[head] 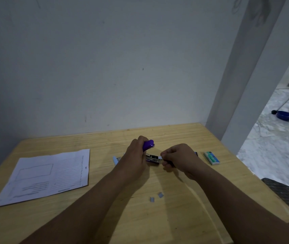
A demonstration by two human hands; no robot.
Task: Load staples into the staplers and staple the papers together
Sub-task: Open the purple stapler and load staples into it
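Note:
A purple stapler [148,145] sits hinged open at the middle of the wooden table [105,217]. My left hand [134,155] grips its raised purple top. Its metal staple channel [153,157] lies exposed below. My right hand [179,158] pinches a short strip of staples [160,157] at the channel's front end. A stack of printed papers [43,176] lies flat at the left. A green and white staple box [211,157] rests to the right of my right hand. Two loose staple pieces [156,197] lie near the table's front.
A light blue stapler [116,160] peeks out behind my left wrist. A dark object [196,153] is partly hidden behind my right hand. The wall stands right behind the table. At the right, a doorway shows a blue bowl [284,115] on the floor.

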